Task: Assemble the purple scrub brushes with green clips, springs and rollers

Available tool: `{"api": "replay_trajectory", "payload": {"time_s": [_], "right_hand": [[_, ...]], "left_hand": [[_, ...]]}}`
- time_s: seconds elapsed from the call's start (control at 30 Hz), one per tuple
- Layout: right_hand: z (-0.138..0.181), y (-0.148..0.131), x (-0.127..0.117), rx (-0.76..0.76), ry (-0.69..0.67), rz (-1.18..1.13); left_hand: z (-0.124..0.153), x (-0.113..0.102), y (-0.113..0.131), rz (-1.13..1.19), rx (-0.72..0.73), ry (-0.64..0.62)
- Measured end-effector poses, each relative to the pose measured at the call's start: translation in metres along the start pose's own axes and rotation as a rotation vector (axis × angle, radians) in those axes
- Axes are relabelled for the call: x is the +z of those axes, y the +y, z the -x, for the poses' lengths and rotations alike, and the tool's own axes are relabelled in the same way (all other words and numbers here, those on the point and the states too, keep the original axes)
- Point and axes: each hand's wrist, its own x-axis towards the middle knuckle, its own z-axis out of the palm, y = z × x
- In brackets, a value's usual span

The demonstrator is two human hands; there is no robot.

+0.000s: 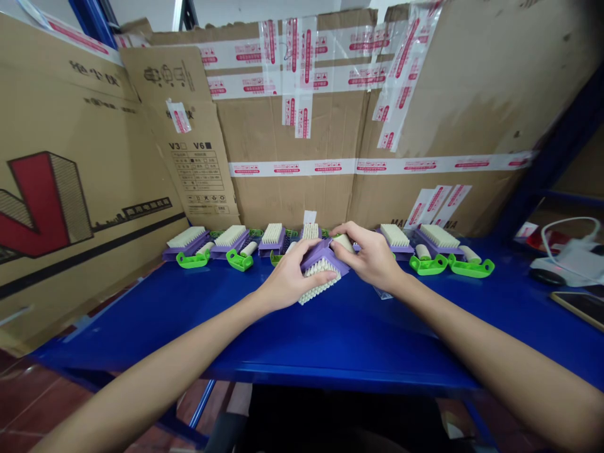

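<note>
A purple scrubbing brush (321, 284) with cream bristles is held tilted above the table. My left hand (285, 275) is closed round its left side, the thumb lying across the bristles. My right hand (370, 255) pinches a short cream roller (344, 241) against the upper right edge of the purple body. Whether the roller is seated in the brush or only touching it, I cannot tell, as fingers cover the joint. Behind the hands, another bristled brush (310, 231) is partly hidden.
Similar brushes (229, 236) and bright green curved handles (428, 265) with cream rollers (470, 254) line the back of the blue table (330, 352). Tall cardboard (292, 195) walls off the back and left. At right sit a white device with a cable (569, 267) and a phone (582, 307).
</note>
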Motion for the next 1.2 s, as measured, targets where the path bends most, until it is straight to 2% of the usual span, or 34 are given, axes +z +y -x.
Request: {"api": "replay_trajectory", "payload": {"time_s": [0.27, 0.53, 0.73, 1.0, 1.2], "right_hand": [[0.002, -0.004, 0.004, -0.072, 0.069, 0.005], [0.001, -0.001, 0.001, -0.138, -0.019, -0.083], [0.005, 0.001, 0.005, 0.018, 0.018, -0.178], [0.003, 0.002, 0.008, 0.044, 0.023, -0.258], [0.002, -0.003, 0.007, 0.043, 0.039, -0.097]], "left_hand": [[-0.001, 0.001, 0.002, -0.003, 0.015, 0.001], [-0.002, 0.003, -0.001, 0.058, -0.04, 0.029], [-0.001, 0.002, -0.005, 0.082, -0.04, 0.032], [-0.004, 0.006, -0.007, 0.131, -0.006, 0.045], [-0.003, 0.006, 0.0, 0.071, 0.029, 0.052]]}}
